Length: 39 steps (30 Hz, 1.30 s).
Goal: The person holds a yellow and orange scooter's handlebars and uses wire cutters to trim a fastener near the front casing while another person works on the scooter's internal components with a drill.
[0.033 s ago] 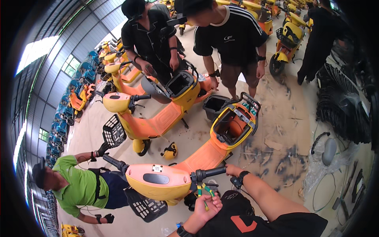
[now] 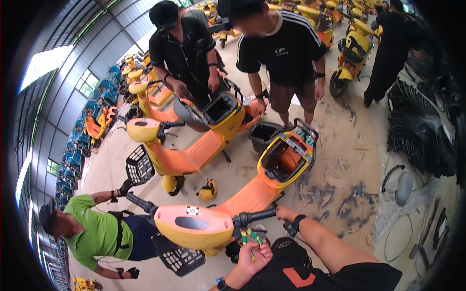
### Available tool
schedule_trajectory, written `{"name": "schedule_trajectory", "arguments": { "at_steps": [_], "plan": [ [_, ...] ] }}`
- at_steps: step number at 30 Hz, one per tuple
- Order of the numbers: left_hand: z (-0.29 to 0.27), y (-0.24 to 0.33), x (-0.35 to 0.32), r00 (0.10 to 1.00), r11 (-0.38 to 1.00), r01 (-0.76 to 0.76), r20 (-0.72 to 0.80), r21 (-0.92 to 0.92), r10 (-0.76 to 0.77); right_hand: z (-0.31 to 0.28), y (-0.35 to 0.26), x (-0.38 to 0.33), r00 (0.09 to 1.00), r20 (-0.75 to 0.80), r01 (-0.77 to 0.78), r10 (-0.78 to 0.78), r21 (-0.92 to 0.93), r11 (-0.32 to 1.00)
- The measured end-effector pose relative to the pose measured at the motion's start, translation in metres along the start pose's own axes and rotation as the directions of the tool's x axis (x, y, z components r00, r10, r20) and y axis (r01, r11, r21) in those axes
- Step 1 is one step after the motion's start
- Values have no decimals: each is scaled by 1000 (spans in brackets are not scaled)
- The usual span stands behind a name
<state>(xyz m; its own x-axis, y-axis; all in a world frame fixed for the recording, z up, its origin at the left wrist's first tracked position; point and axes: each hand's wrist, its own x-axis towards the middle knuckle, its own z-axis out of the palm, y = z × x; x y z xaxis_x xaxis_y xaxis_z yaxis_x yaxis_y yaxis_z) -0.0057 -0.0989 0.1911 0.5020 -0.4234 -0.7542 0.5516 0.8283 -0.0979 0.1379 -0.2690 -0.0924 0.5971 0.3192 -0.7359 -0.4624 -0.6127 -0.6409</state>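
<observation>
Green-and-yellow-handled pliers [image 2: 251,241] are clasped in the closed left hand [image 2: 253,258], their long axis pointing up toward the black handlebar grip [image 2: 256,217] just above, against whose outer end the right hand [image 2: 285,214] is curled.

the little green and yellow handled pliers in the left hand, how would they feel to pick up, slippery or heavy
The pliers are probably stiff and fairly dense for their size, since such tools are usually metal. The green and yellow handles look coated, so likely grippy, not slippery. The left hand closes around them easily beside the scooter's black grip, so they seem light enough for one hand.
</observation>
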Motion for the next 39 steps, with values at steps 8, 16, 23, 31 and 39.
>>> {"name": "schedule_trajectory", "arguments": {
  "at_steps": [8, 16, 23, 31, 39],
  "plan": [
    [29, -24, 1, 969, 978, -201, -134, 49, 206, 21, 31, -55, 975, 220, -51, 29, 93, 994],
    [10, -42, 48, 922, 931, -365, -131, 21, 364, -8, 20, -138, 974, 153, 154, -166, 85, 984],
    [19, -22, 47, 943, 945, -327, -67, -1, 327, -18, 21, -159, 981, 19, 188, -192, 128, 974],
    [11, 4, 20, 983, 985, -172, 61, 23, 170, -23, -74, -215, 908, -147, 414, -393, 166, 895],
    [-23, 19, 19, 994, 998, -53, 101, 37, 49, -6, -118, -243, 937, -133, 297, -322, -179, 938]
  ]
}}
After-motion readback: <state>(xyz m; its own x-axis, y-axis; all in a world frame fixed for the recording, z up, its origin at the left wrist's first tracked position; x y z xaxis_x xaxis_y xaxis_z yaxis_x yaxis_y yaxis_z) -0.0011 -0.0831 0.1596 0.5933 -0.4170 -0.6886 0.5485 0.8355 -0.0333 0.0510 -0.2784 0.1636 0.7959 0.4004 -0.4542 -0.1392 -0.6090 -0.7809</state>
